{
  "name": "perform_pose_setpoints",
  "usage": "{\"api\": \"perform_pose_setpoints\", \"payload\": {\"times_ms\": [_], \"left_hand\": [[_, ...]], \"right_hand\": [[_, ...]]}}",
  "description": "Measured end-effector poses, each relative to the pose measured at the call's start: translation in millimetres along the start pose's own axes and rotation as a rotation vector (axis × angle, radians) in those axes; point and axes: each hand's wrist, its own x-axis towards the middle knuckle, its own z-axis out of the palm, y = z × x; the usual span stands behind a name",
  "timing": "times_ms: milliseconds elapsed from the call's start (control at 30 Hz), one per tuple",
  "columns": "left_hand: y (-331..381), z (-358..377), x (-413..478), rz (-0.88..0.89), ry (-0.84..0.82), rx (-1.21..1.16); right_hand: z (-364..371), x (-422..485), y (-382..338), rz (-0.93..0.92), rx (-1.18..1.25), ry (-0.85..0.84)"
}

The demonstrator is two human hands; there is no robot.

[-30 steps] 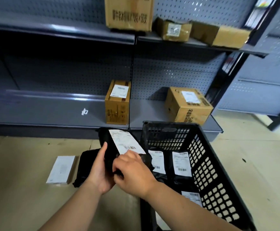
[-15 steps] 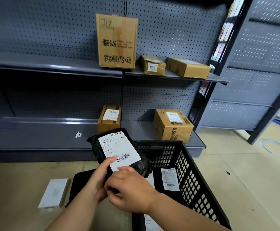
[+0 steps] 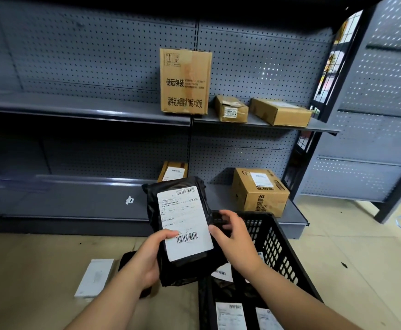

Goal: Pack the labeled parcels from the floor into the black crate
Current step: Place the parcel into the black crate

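Parcel up for inspection. Half a second earlier the black plastic mailer parcel with the white barcode label [image 3: 184, 226] had sat lower and tilted; now it stood nearly upright at lower centre of the frame, label square to my camera.

The left hand [image 3: 147, 257] gripped its lower left edge, thumb pressed on the label beside the bottom barcode. The right hand [image 3: 234, 239] had slid off the front to the parcel's right edge. Its fingers were curled there, but I couldn't tell whether they pinched the parcel or only touched it.

So it was held in the air, just left of the black lattice plastic crate [image 3: 279, 244] and not yet over it. Other labelled black parcels [image 3: 230, 315] already lay inside.

Down at lower left, a flat white box [image 3: 94, 277] and another black bag [image 3: 126, 258] waited on the floor. I read this as a label check, with the drop into the crate to follow.
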Motion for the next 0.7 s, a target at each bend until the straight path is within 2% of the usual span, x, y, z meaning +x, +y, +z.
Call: {"api": "perform_pose_setpoints", "payload": {"times_ms": [167, 300, 600, 700], "left_hand": [[-29.4, 13.1, 0.4, -0.055, -0.001, 0.048], [-53.1, 21.9, 10.6, -0.083, -0.012, 0.144], [-134.4, 71.7, 86.0, -0.101, -0.117, 0.429], [-174.5, 87.8, 110.7, -0.142, -0.139, 0.514]], "right_hand": [[3.5, -6.6, 33.7, 0.165, 0.158, -0.189], [2.6, -3.7, 56.5, 0.226, 0.170, -0.165], [-59.1, 5.9, 142.8, 0.595, 0.198, -0.091], [-78.6, 8.1, 178.3, 0.736, 0.109, -0.093]]}}
